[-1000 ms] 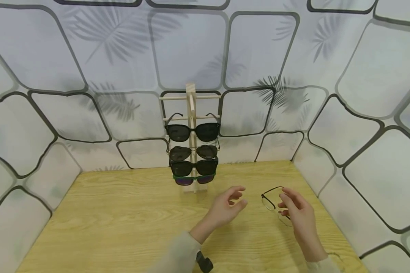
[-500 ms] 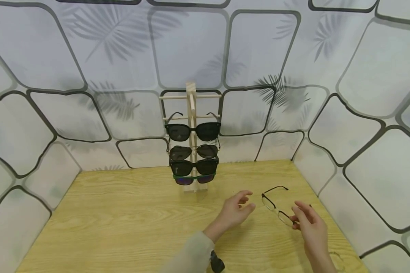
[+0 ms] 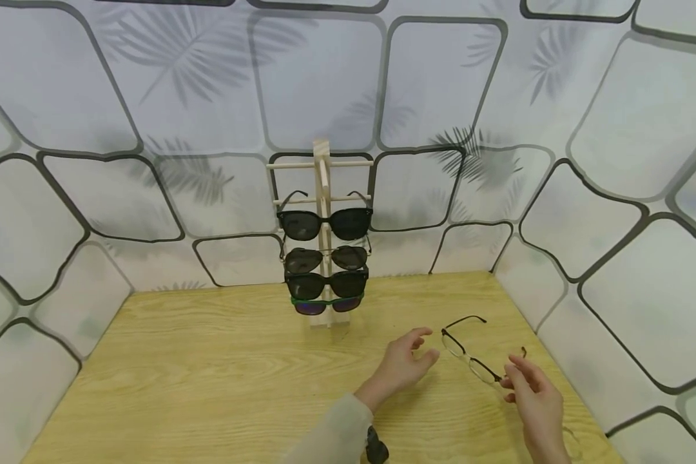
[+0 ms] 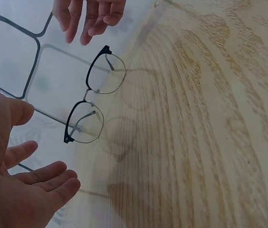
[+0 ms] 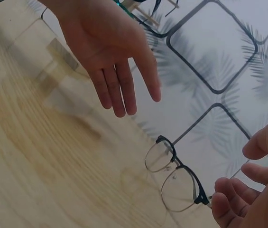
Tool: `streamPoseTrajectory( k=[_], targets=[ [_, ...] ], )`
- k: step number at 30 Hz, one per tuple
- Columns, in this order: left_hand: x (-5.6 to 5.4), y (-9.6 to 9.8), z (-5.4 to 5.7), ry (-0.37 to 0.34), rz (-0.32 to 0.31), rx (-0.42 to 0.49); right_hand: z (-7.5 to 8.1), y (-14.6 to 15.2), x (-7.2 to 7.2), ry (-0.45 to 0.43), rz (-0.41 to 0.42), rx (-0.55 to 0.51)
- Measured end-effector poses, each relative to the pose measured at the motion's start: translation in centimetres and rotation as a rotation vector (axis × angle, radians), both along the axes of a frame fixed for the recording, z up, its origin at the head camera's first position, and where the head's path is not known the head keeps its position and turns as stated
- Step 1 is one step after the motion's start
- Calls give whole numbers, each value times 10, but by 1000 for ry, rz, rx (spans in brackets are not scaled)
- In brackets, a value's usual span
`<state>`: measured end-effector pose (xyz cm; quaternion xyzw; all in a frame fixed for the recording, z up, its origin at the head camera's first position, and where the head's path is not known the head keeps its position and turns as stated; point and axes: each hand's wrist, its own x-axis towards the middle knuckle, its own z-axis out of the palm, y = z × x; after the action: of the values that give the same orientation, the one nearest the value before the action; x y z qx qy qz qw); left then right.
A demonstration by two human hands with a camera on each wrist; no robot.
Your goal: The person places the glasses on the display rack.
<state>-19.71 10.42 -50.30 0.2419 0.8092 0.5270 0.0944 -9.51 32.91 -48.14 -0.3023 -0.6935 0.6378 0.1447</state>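
A pair of browline eyeglasses [image 3: 467,356] with black upper rims and thin metal lower rims stands on the wooden table at the right, temples unfolded. My left hand [image 3: 403,361] hovers to their left, fingers spread and relaxed, holding nothing. On the other side is my right hand [image 3: 535,393], its loosely bent fingers overlapping the near hinge in the head view. The left wrist view shows a gap between the right hand [image 4: 91,16] and the eyeglasses [image 4: 86,94]. In the right wrist view both hands flank the frame, with the left hand [image 5: 110,52] palm visible.
Behind, a wooden display rack [image 3: 322,169] holds several pairs of sunglasses, including black sunglasses [image 3: 350,224] at the top and green-rimmed sunglasses [image 3: 348,303] at the bottom. Bare rods show above them. Patterned cloth walls [image 3: 620,212] border the wooden tabletop [image 3: 209,361].
My right hand has moved from the far temple toward the near hinge, down and right in the head view. My left hand has shifted right, closer to the eyeglasses, which have stayed in place.
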Motion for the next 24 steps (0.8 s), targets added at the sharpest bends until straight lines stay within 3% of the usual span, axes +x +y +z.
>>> streamPoseTrajectory(
  k=[14, 21, 24],
  targets=[
    [-7, 18, -6, -8, -18, -75, -16, 8, 6, -74, -14, 113],
    [-12, 29, -11, 13, -36, -110, -22, 10, 4, -109, 18, 45],
    [-13, 33, -12, 16, -42, -133, -24, 10, 4, -123, 41, 61]
  ],
)
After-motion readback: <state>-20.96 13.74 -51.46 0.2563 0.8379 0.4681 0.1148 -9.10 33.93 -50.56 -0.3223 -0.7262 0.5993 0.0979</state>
